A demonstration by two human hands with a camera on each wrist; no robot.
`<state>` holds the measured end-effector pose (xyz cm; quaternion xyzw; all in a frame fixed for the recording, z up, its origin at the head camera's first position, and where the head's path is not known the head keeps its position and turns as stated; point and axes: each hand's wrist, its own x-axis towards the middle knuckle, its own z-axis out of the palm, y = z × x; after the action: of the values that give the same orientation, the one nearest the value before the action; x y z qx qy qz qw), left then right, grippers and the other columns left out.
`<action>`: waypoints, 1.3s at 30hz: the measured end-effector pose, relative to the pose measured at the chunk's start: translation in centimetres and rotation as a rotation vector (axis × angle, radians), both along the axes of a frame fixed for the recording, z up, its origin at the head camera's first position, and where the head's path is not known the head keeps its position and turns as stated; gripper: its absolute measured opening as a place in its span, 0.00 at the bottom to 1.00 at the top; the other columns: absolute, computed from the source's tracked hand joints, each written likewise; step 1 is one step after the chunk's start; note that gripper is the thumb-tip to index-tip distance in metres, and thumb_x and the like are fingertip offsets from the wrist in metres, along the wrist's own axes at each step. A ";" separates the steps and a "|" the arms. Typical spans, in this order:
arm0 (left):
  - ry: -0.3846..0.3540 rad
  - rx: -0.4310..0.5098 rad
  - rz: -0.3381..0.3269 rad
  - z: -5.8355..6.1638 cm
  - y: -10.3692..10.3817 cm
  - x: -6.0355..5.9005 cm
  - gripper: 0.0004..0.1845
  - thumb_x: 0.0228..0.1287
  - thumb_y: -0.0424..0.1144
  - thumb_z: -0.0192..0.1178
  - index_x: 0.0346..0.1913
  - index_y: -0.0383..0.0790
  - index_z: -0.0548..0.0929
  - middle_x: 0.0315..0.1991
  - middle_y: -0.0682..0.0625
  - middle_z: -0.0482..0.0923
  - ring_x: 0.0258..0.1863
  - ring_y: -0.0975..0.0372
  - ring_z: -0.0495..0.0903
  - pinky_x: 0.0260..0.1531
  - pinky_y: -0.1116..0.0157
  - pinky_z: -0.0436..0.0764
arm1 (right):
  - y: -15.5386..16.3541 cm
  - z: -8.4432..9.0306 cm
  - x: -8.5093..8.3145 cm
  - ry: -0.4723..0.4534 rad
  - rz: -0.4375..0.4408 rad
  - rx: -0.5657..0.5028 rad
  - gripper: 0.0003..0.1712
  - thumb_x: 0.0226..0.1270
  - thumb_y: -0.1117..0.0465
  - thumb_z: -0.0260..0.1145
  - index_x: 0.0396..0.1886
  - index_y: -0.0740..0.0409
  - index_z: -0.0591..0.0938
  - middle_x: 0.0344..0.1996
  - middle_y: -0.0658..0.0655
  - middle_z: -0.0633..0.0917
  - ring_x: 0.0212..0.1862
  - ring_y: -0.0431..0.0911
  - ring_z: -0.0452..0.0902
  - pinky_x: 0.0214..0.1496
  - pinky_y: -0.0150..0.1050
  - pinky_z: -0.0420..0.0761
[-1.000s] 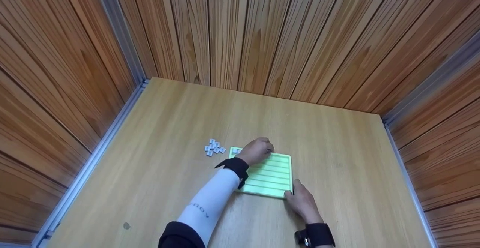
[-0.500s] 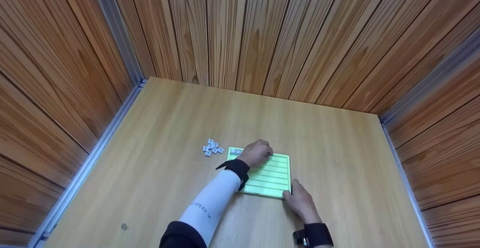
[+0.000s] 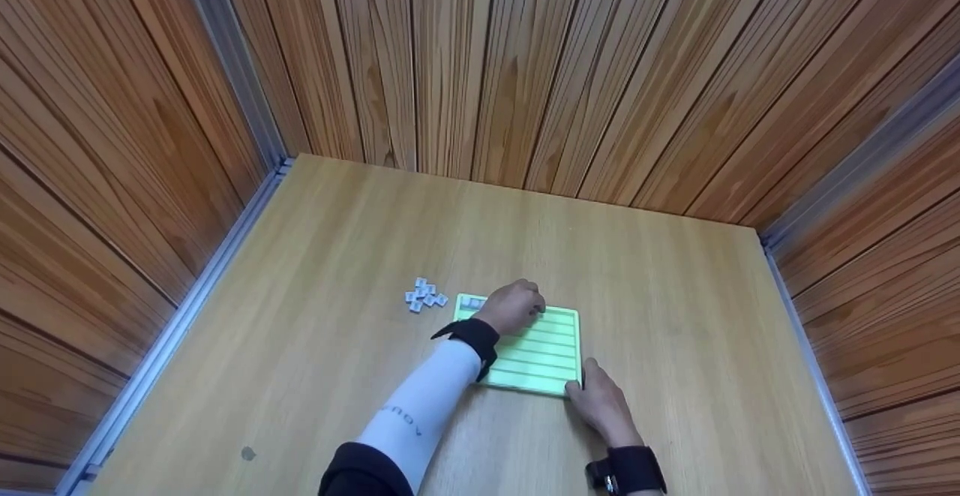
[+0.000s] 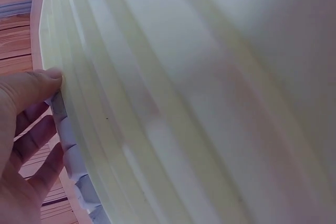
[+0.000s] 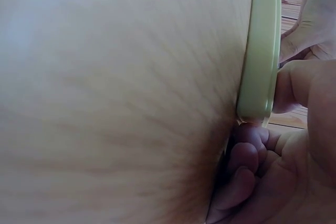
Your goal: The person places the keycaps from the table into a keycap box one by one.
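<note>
A light green ridged tray with raised parallel bars lies on the table. My left hand reaches over its far row. In the left wrist view, thumb and fingers of this hand pinch a small tile at the end of a line of tiles in that row. Part of the row, at the tray's far left, also shows small pale tiles; the rest is hidden behind the hand. My right hand grips the tray's near right corner, thumb on the rim and fingers against its side and underneath.
Several loose pale blue-white square tiles lie in a small heap left of the tray. The wooden table is bounded by plank walls at the back and sides. A grey spot marks the tabletop at front left.
The head view has shifted slightly. My left hand has moved a little to the right along the tray's far row, then stays still. The right hand keeps its grip on the corner.
</note>
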<state>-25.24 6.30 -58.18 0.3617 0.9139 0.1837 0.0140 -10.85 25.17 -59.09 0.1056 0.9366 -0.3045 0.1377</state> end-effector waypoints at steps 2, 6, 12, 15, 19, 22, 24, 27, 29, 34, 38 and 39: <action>-0.017 -0.002 0.003 0.0 0.0 0.0 0.10 0.66 0.32 0.66 0.46 0.46 0.91 0.44 0.53 0.85 0.47 0.63 0.82 0.47 0.73 0.80 | 0.0 0.0 0.0 0.002 0.002 -0.002 0.09 0.68 0.61 0.59 0.40 0.61 0.70 0.30 0.55 0.68 0.33 0.50 0.65 0.31 0.41 0.64; -0.019 0.007 0.000 0.0 0.0 0.0 0.10 0.65 0.32 0.66 0.46 0.45 0.91 0.43 0.53 0.85 0.46 0.63 0.81 0.47 0.73 0.80 | 0.0 0.0 0.1 0.031 0.008 0.006 0.09 0.66 0.61 0.60 0.38 0.60 0.70 0.30 0.54 0.69 0.32 0.50 0.65 0.31 0.41 0.64; -0.015 0.015 -0.004 0.1 -0.2 0.1 0.09 0.66 0.33 0.66 0.45 0.46 0.92 0.43 0.54 0.85 0.47 0.63 0.80 0.47 0.73 0.79 | 0.0 0.0 0.2 0.057 0.022 0.012 0.08 0.66 0.61 0.60 0.37 0.59 0.70 0.29 0.54 0.69 0.31 0.49 0.65 0.31 0.40 0.64; -0.016 0.015 -0.004 0.1 -0.2 0.1 0.09 0.66 0.34 0.66 0.46 0.46 0.91 0.44 0.54 0.85 0.48 0.63 0.80 0.47 0.73 0.79 | 0.0 0.1 0.2 0.049 0.022 0.009 0.08 0.67 0.61 0.59 0.37 0.59 0.70 0.28 0.53 0.69 0.31 0.49 0.65 0.30 0.40 0.64; 0.001 0.014 -0.004 0.2 -0.2 0.2 0.09 0.66 0.34 0.67 0.45 0.47 0.91 0.43 0.54 0.85 0.47 0.63 0.80 0.47 0.73 0.80 | 0.0 0.1 0.2 0.054 0.022 0.016 0.08 0.66 0.61 0.60 0.37 0.59 0.69 0.28 0.53 0.68 0.31 0.49 0.65 0.30 0.40 0.64; 0.011 -0.005 -0.002 0.3 -0.1 0.2 0.09 0.66 0.34 0.66 0.46 0.48 0.92 0.43 0.54 0.85 0.47 0.63 0.80 0.47 0.73 0.80 | 0.0 0.1 0.2 0.060 0.022 0.013 0.08 0.66 0.61 0.59 0.37 0.58 0.69 0.29 0.53 0.68 0.31 0.49 0.65 0.31 0.40 0.64; 0.008 -0.022 -0.001 0.3 -0.1 0.2 0.10 0.66 0.34 0.66 0.46 0.48 0.91 0.44 0.55 0.85 0.47 0.63 0.80 0.46 0.73 0.79 | 0.0 0.1 0.2 0.064 0.023 0.011 0.08 0.66 0.61 0.59 0.37 0.59 0.69 0.29 0.53 0.68 0.31 0.49 0.64 0.31 0.40 0.64; 0.001 -0.035 0.001 0.4 -0.1 0.3 0.10 0.66 0.34 0.66 0.47 0.49 0.91 0.44 0.55 0.85 0.46 0.63 0.80 0.46 0.73 0.79 | 0.0 0.0 0.3 0.064 0.024 0.009 0.08 0.67 0.61 0.59 0.37 0.58 0.69 0.29 0.54 0.68 0.32 0.49 0.64 0.31 0.41 0.64; -0.006 -0.039 0.002 0.4 -0.1 0.3 0.10 0.66 0.34 0.67 0.47 0.49 0.91 0.45 0.55 0.85 0.46 0.63 0.79 0.45 0.73 0.79 | 0.0 0.0 0.3 0.070 0.030 0.016 0.08 0.66 0.61 0.59 0.37 0.59 0.69 0.29 0.54 0.69 0.32 0.49 0.64 0.31 0.41 0.64; -0.021 -0.041 -0.003 0.4 -0.2 0.3 0.11 0.66 0.34 0.67 0.49 0.48 0.90 0.47 0.55 0.85 0.48 0.62 0.79 0.47 0.72 0.79 | -0.1 0.1 0.3 0.069 0.038 0.026 0.08 0.67 0.61 0.59 0.38 0.59 0.69 0.30 0.54 0.69 0.32 0.49 0.65 0.33 0.42 0.65; -0.023 -0.022 -0.010 0.6 -0.3 0.3 0.12 0.65 0.33 0.67 0.50 0.46 0.89 0.48 0.53 0.85 0.49 0.61 0.80 0.48 0.70 0.80 | 0.0 0.3 0.3 0.064 0.032 0.022 0.08 0.67 0.61 0.59 0.37 0.59 0.69 0.30 0.54 0.69 0.32 0.49 0.64 0.32 0.41 0.64; -0.017 -0.018 -0.011 0.6 -0.3 0.3 0.12 0.65 0.33 0.67 0.50 0.46 0.89 0.47 0.52 0.85 0.49 0.61 0.80 0.48 0.70 0.80 | 0.0 0.3 0.3 0.062 0.030 0.020 0.08 0.67 0.61 0.59 0.37 0.59 0.69 0.30 0.54 0.68 0.32 0.49 0.64 0.32 0.41 0.64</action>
<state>-24.99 5.95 -57.60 0.3651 0.9133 0.1785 0.0260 -10.52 25.18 -58.79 0.0836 0.9448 -0.2962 0.1121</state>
